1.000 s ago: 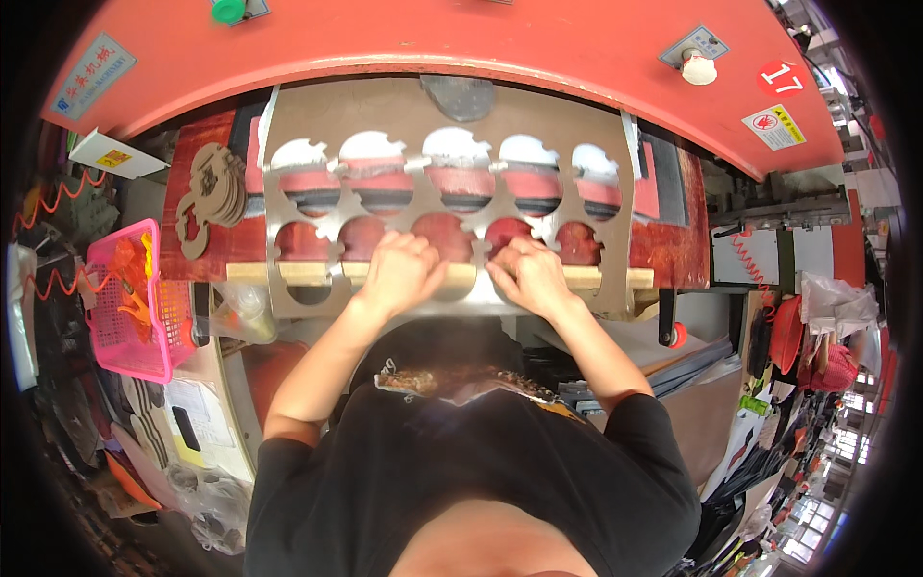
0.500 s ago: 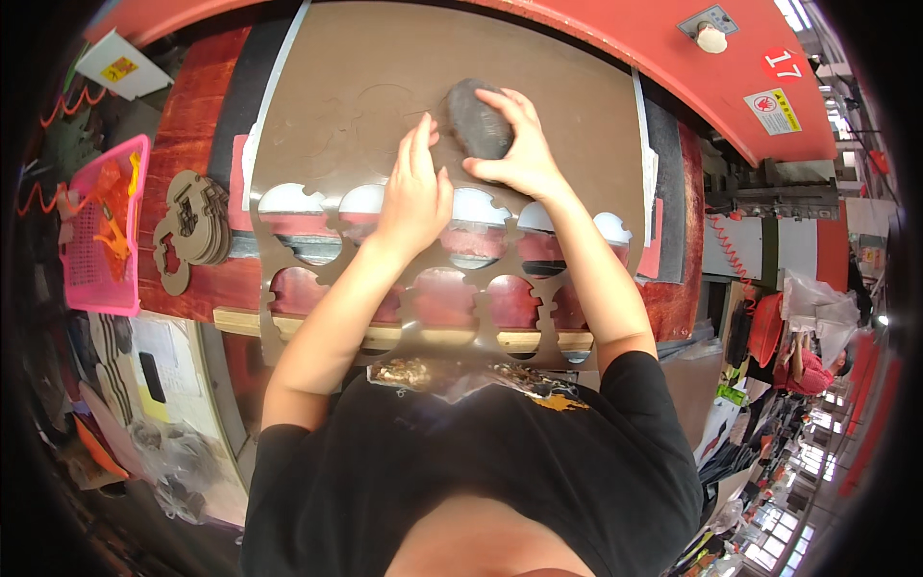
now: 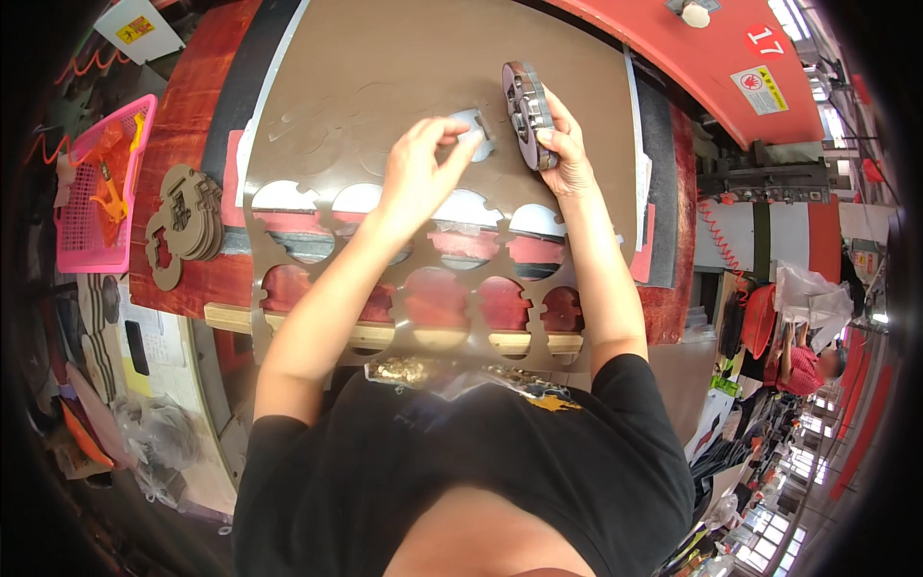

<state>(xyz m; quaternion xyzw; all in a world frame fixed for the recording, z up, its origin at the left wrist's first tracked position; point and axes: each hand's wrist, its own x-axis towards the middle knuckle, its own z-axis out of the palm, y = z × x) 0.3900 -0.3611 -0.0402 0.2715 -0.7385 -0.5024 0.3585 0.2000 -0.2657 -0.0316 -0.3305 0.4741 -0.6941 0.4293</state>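
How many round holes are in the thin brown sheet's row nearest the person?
5 in the thin brown sheet: first left of the bare left forearm, second partly behind it, third, fourth and fifth between it and the right forearm. More may hide behind arms.

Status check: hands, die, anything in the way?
Right hand grips die, tilted. Left hand at pale cutout in brown sheet; grip unclear. Stacked brown pieces apart from hands.

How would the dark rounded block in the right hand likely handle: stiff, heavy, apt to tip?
The dark rounded block looks stiff, showing no bend in the right hand. Its thick, metallic-looking sides suggest some weight for its size, though the recessed face may lighten it. Stood on its curved edge, it would probably roll or tip.
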